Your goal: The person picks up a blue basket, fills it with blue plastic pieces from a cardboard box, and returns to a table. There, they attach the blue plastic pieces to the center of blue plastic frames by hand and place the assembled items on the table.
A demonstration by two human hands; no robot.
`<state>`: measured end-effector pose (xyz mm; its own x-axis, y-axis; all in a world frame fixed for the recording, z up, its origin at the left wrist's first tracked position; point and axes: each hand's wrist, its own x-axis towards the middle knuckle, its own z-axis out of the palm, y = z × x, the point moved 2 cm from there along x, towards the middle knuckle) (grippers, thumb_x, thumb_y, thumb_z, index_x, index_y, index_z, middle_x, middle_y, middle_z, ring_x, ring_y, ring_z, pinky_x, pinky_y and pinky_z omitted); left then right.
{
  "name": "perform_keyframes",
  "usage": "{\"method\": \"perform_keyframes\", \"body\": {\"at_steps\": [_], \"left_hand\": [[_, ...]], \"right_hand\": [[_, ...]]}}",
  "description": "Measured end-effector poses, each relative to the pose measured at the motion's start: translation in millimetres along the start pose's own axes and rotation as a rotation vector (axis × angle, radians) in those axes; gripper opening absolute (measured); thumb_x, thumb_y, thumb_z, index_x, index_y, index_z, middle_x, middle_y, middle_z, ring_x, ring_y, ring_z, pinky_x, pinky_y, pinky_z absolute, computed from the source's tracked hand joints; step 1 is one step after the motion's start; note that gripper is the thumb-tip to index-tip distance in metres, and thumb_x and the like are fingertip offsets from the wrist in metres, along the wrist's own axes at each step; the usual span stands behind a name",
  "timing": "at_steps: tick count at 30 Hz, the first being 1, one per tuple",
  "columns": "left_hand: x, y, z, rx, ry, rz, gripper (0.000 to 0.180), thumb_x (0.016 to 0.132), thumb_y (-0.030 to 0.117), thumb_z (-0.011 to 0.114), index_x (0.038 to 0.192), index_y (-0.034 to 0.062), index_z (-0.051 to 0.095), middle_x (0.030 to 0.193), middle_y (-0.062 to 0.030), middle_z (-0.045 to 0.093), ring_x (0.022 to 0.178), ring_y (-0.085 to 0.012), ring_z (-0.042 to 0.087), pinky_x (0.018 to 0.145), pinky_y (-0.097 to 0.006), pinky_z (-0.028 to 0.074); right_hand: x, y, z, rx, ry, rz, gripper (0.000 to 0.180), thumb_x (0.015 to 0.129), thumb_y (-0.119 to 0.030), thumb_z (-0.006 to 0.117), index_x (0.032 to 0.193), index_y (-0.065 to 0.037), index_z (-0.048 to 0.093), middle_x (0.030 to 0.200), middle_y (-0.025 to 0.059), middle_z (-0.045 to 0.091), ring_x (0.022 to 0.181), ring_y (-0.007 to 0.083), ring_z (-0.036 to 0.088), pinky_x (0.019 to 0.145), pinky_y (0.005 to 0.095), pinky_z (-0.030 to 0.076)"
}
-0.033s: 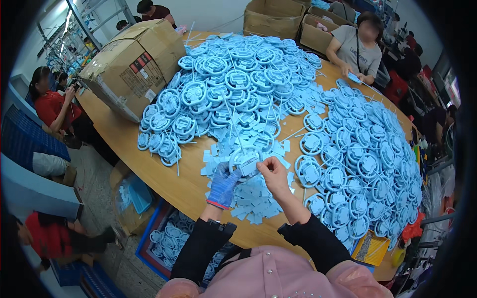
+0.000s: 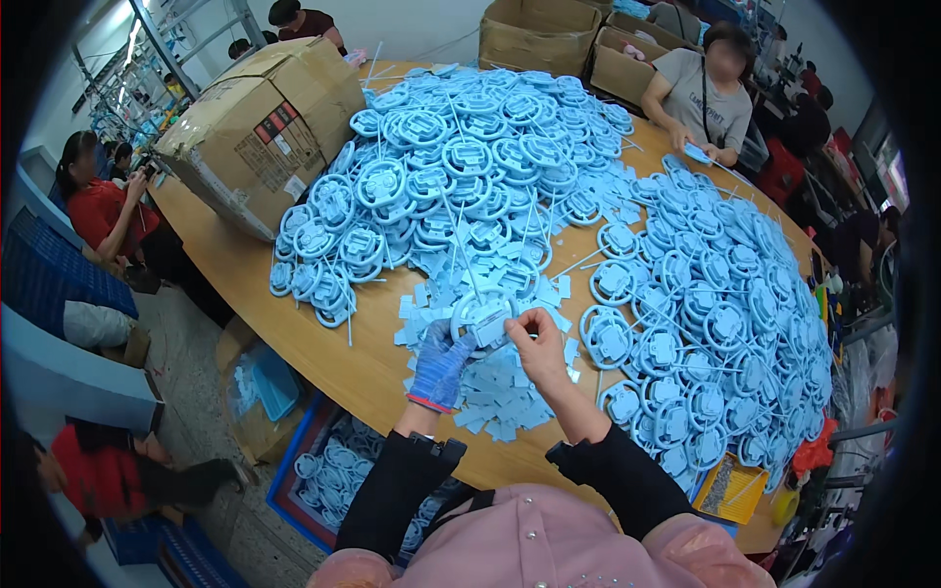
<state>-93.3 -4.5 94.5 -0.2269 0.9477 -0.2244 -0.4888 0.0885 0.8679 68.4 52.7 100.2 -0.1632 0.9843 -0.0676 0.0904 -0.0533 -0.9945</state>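
Observation:
My left hand (image 2: 441,363), in a blue glove, grips a light-blue ring-shaped plastic part (image 2: 487,312) with a flat rectangular plate at its centre. The part is held up over the table. Bare, my right hand (image 2: 539,345) has thumb and forefinger pinched together at the right edge of the plate. What lies between those fingertips, if anything, is too small to tell. Beneath both hands spreads a heap of small flat light-blue plates (image 2: 495,397). Behind it rises a large pile of similar ring parts (image 2: 461,157), many with thin sticks.
A second pile of ring parts (image 2: 720,323) covers the table's right side. A cardboard box (image 2: 260,137) stands at the left. By my right elbow is a yellow tray (image 2: 733,490) of small metal bits. A blue-rimmed crate (image 2: 284,490) sits below the table; a co-worker (image 2: 711,93) works across it.
My right hand has shifted very slightly at the plate's edge. At the lower left, a person's outstretched foot has moved a little to the right. My left hand stays in place.

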Motion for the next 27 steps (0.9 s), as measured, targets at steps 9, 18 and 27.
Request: {"method": "perform_keyframes", "body": {"at_steps": [9, 18, 27], "left_hand": [[-14, 18, 32, -0.099, -0.090, 0.041, 0.049, 0.080, 0.010, 0.073, 0.120, -0.0020, 0.048, 0.108, -0.0107, 0.060, 0.097, -0.0158, 0.061, 0.079, -0.029, 0.054], [12, -6, 42, 0.310, -0.180, -0.003, 0.074, 0.072, 0.013, 0.081, 0.131, 0.0016, 0.038, 0.118, -0.0122, 0.055, 0.098, -0.0184, 0.061, 0.076, -0.029, 0.056], [22, -79, 66, 0.545, -0.210, 0.114, 0.083, 0.067, 0.036, 0.083, 0.131, 0.0016, 0.043, 0.108, -0.0117, 0.060, 0.101, -0.0222, 0.060, 0.084, -0.035, 0.051]], "right_hand": [[-11, -11, 0, 0.382, -0.109, 0.131, 0.056, 0.083, -0.030, 0.072, 0.119, 0.001, 0.044, 0.099, 0.0076, 0.057, 0.090, 0.0127, 0.055, 0.077, 0.0268, 0.047], [-13, -15, -20, 0.469, -0.069, 0.190, 0.040, 0.082, -0.016, 0.074, 0.108, -0.003, 0.047, 0.095, 0.0037, 0.056, 0.086, 0.0096, 0.053, 0.076, 0.0247, 0.046], [-22, 83, -126, -0.023, 0.341, 0.265, 0.036, 0.085, -0.024, 0.069, 0.110, -0.006, 0.050, 0.098, 0.0042, 0.058, 0.093, 0.0120, 0.056, 0.080, 0.0276, 0.046]]}}
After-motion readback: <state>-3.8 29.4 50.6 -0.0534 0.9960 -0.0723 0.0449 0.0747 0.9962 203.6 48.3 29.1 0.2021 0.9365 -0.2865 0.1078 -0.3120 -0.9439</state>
